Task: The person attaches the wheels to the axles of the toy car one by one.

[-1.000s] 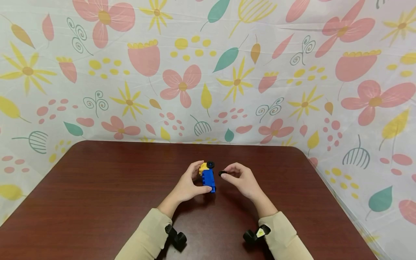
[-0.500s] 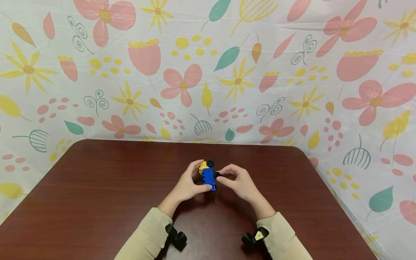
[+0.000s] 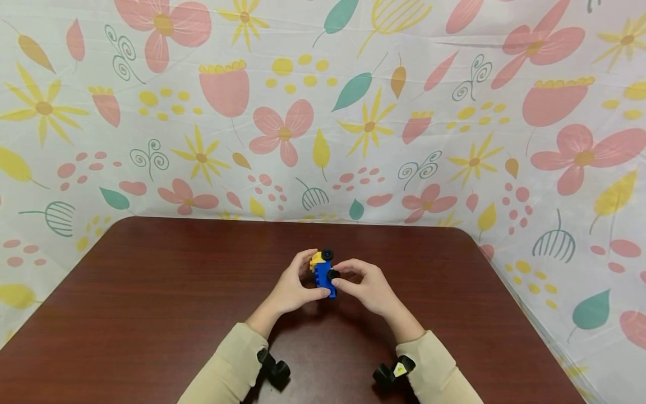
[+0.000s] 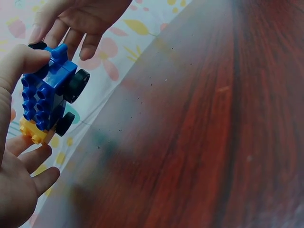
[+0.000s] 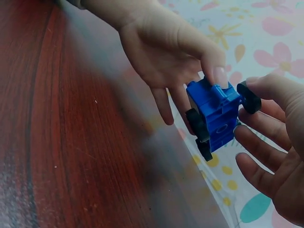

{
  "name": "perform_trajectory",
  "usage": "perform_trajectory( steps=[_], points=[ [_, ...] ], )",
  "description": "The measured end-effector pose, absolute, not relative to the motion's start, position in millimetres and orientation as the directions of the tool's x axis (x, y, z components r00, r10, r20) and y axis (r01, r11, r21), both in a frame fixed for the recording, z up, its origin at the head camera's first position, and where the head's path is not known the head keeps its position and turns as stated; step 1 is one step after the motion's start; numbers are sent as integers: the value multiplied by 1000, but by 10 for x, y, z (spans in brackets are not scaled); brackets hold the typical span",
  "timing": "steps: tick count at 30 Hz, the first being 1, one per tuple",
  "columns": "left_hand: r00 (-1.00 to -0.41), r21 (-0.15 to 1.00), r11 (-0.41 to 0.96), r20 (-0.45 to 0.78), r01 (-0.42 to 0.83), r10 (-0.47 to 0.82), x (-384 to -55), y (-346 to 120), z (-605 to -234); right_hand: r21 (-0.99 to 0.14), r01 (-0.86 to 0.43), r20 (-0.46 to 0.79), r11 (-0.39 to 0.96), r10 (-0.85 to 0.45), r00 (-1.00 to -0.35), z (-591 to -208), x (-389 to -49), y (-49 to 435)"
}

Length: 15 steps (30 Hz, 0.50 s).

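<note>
A small blue-and-yellow toy car [image 3: 323, 279] built of studded blocks is held above the table, tilted up on its end. My left hand [image 3: 291, 288] grips it from the left, thumb on the blue end and fingers at the yellow end. Between thumb and fingers, my right hand [image 3: 372, 287] pinches a black wheel [image 5: 249, 99] at the car's near right side. In the right wrist view the wheel meets the blue body at an axle; whether it is fully seated I cannot tell. Two other black wheels [image 4: 77, 86] show along the opposite side in the left wrist view.
A dark reddish-brown table [image 3: 151, 292] spreads beneath both hands. Behind it hangs a white cloth [image 3: 323, 185] with a flower and leaf print. Black wrist cameras [image 3: 275, 370] are strapped over the beige sleeves [image 3: 227, 362].
My right hand has moved left with the wheel, from a gap beside the car to contact with its side. The left hand and the car have barely moved.
</note>
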<state>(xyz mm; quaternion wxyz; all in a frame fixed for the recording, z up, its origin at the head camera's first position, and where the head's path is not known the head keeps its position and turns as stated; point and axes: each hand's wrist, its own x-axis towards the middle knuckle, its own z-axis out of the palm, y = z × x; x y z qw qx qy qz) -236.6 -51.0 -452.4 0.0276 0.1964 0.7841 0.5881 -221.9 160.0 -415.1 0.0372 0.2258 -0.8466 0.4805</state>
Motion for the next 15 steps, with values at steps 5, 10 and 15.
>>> perform_trajectory(
  steps=[5,10,15],
  points=[
    [-919,930,236,191,282,346,-2355,-507,-4514,-784,-423,276,454,-356,-893,-4162,-2217,1600],
    [-920,928,238,197,287,339,-2349,-506,-4502,-787,-441,290,431,-371,-882,-4151,-2212,1598],
    [-922,928,241,197,285,332,-2344,-504,-4497,-809,-432,287,399,-373,-882,-4135,-2207,1588]
  ],
)
